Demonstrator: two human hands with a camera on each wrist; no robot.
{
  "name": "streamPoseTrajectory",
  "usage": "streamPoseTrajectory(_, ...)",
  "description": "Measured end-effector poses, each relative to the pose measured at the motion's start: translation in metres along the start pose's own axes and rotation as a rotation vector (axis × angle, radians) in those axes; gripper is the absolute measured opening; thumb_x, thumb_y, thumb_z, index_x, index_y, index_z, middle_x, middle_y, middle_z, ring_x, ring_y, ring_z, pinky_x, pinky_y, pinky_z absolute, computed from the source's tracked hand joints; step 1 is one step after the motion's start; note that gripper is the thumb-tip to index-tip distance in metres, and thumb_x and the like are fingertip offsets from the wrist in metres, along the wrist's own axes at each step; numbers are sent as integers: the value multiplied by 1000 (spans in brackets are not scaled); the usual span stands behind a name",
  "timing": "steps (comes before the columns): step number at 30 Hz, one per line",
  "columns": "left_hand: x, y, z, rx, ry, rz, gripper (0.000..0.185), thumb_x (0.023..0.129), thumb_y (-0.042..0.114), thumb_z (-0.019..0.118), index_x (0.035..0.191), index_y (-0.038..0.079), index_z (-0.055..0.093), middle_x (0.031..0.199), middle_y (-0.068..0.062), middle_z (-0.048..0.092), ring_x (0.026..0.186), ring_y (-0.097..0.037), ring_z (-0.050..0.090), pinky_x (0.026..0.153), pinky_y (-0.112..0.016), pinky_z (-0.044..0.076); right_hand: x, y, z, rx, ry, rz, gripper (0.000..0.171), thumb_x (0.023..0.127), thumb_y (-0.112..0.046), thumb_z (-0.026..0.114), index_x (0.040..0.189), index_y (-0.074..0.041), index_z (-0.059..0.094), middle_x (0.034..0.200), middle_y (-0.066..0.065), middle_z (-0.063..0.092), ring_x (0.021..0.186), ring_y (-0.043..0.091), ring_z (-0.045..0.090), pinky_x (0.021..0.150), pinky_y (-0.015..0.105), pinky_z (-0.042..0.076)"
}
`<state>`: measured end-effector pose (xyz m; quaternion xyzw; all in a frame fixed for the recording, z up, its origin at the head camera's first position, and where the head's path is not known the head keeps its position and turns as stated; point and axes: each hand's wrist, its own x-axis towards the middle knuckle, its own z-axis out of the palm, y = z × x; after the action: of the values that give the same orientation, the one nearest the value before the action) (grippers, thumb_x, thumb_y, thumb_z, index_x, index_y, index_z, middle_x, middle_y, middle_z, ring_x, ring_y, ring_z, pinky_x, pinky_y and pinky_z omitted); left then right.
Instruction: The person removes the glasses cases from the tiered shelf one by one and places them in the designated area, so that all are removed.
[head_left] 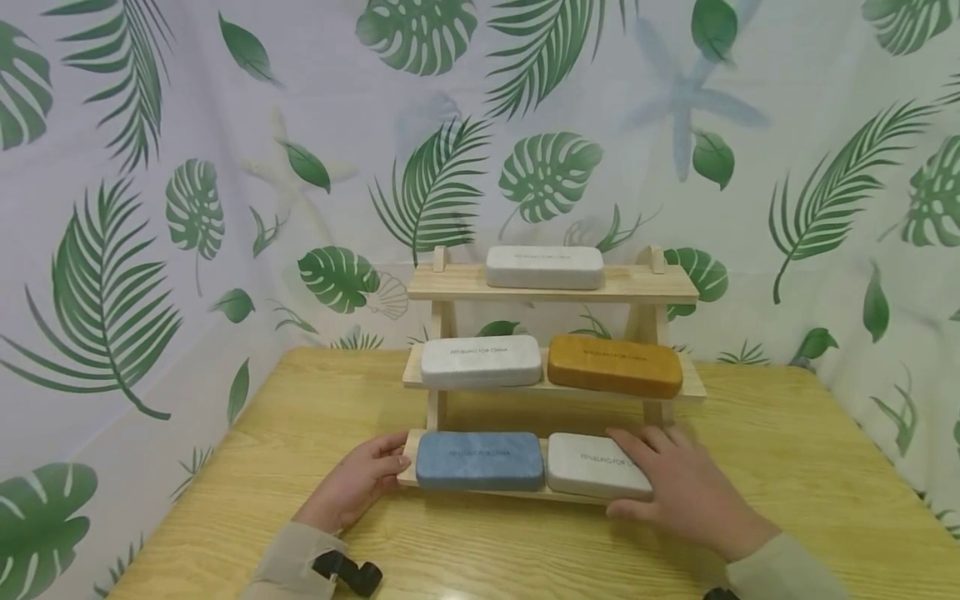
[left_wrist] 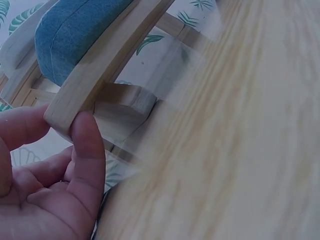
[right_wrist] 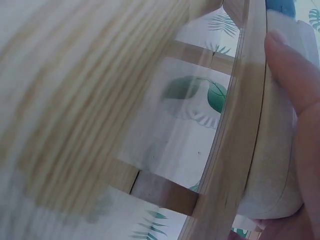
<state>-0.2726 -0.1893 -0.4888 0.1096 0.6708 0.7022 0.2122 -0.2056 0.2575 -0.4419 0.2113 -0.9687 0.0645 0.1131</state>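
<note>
Head view: a pale wooden three-tier display stand (head_left: 450, 286) rests on the wood-grain table (head_left: 255, 475). On the stand's bottom tier, the lower white glasses case (head_left: 588, 465) sits at the right, just beside the blue glasses case (head_left: 480, 461). The right hand (head_left: 686, 492) grips the white one's right end, fingers over the top and thumb at the front. The left hand (head_left: 363, 481) holds the stand's bottom tier at its left end. On the stand's middle tier lie another white case (head_left: 480, 361) and a mustard case (head_left: 615, 367); a third white case (head_left: 545, 267) lies on top. All are rounded oblongs with dark lettering, their surfaces faintly mottled. The step in hand appears to be positioning the gripped case; the next move probably calls for squaring it while steadying the stand.

Left wrist view: thumb and finger pinch the stand's smooth, blunt board end; the blue case shows a seam.

Right wrist view: a digit presses along the white case on the stand's board; the other fingers are mostly hidden.
</note>
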Motion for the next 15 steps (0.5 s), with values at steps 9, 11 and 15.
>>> streamPoseTrajectory(9, -3, -4, 1, -19, 1, 17, 61, 106, 10, 52, 156, -10, 23, 149, -23, 45, 112, -16, 60, 87, -30, 52, 0, 0, 4, -25, -10, -8, 91, 74, -75, 72, 148, -25, 54, 120, 4, 62, 108, 32, 53, 82, 58, 48)
streamPoseTrajectory(11, -3, -4, 1, -21, -3, 30, 61, 107, 9, 52, 156, -11, 23, 147, -23, 46, 112, -16, 60, 88, -30, 52, 0, 0, 3, -22, -16, 2, 90, 75, -74, 73, 148, -25, 53, 121, 4, 62, 109, 31, 53, 82, 57, 48)
streamPoseTrajectory(15, -2, -5, 1, -23, -9, 39, 61, 106, 10, 53, 155, -12, 24, 146, -23, 47, 113, -17, 60, 90, -30, 52, 0, -2, -2, -18, -33, 19, 89, 76, -72, 74, 149, -25, 53, 122, 4, 62, 109, 31, 53, 84, 56, 48)
